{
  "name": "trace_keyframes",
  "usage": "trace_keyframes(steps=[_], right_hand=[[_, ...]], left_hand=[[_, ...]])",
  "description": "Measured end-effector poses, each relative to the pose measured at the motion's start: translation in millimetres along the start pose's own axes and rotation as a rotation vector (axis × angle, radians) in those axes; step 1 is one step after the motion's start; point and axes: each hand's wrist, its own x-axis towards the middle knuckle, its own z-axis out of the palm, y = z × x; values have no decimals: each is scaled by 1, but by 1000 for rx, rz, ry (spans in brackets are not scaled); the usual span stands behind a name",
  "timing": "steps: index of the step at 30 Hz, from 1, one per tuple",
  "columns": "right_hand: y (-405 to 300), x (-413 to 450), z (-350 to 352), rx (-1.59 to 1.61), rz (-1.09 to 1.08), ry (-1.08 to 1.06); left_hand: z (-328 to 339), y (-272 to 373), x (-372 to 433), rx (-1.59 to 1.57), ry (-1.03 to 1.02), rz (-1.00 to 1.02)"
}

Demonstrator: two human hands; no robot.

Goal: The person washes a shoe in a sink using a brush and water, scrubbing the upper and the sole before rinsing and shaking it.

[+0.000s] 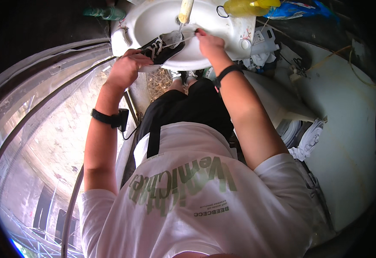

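A black canvas shoe [168, 56] with white laces and a pale sole is held tilted over the white washbasin [217, 48]. My left hand [128, 67] grips one end of it near the basin's front rim. From the faucet [185, 12] a stream of water [180, 28] runs down onto the shoe's toe area. Right of the shoe, my right hand [210, 43] has its fingers pinched together at the end of a white shoelace [176, 43], which stretches across from the shoe. The fingertips partly hide what is between them.
A white object [121, 38] and a white cap [245, 44] sit on the basin rim. Behind are a green bottle [105, 14], a yellow bottle [244, 8] and a blue plastic packet [296, 10]. A translucent jug [265, 40] stands at right. A window frame [51, 85] borders the left.
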Motion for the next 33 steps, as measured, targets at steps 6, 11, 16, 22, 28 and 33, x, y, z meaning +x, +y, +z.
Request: trace_keyframes(steps=[6, 11, 16, 22, 28, 33], right_hand=[[10, -29, -24, -6, -40, 30], [-8, -9, 1, 44, -176, -29], [30, -11, -3, -35, 98, 4], [-6, -42, -35, 85, -187, -121], [19, -27, -41, -89, 121, -118], [-11, -29, -47, -52, -182, -67]], left_hand=[[1, 8, -3, 49, -8, -70], [-4, 10, 5, 16, -4, -37], [0, 8, -1, 23, -18, -51], [1, 9, -2, 90, 40, -36], [0, 7, 0, 84, 40, -23], [-1, 12, -2, 95, 39, -51]])
